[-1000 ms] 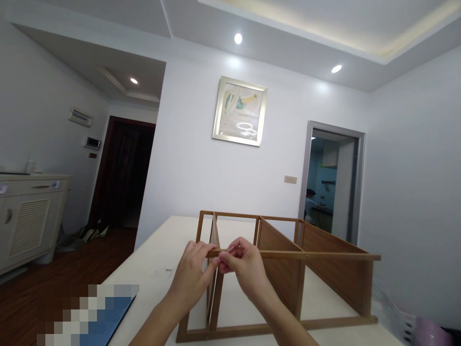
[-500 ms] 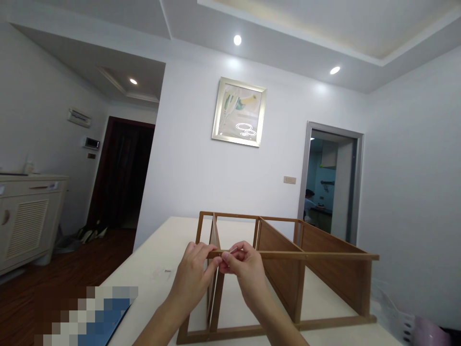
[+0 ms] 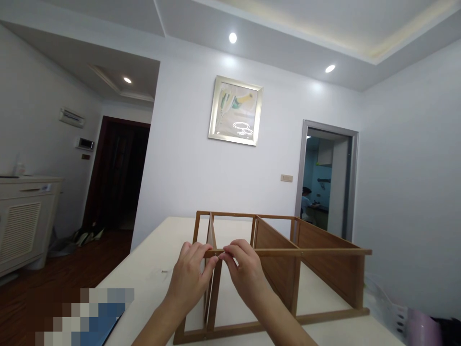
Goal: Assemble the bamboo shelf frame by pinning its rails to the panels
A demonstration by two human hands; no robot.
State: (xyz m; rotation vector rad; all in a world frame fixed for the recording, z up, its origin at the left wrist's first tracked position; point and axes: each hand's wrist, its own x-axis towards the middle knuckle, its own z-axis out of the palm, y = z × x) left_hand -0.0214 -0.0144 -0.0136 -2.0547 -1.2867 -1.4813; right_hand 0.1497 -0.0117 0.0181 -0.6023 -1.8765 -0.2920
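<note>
Both hands meet at the near upper rail of a brown wooden rack [image 3: 275, 252], which lies on its side on the pale tabletop [image 3: 153, 250]. The left hand [image 3: 190, 270] is closed about the rail close to its left end, the fingers laid over the top and the thumb in front. The right hand [image 3: 245, 269] is just beside it, thumb and forefinger drawn nearly together at the same rail, the other fingers curled. A tiny shiny spot shows between the two thumbs; whether the right hand pinches something small there, I cannot tell.

Most of the rack stretches to the right of the hands, with two wide panels beyond the right wrist; its far rail lies behind them, and its lower near rail runs below, partly hidden by the right forearm. A small screw-like piece [image 3: 164, 272] lies on the tabletop, left of the left hand.
</note>
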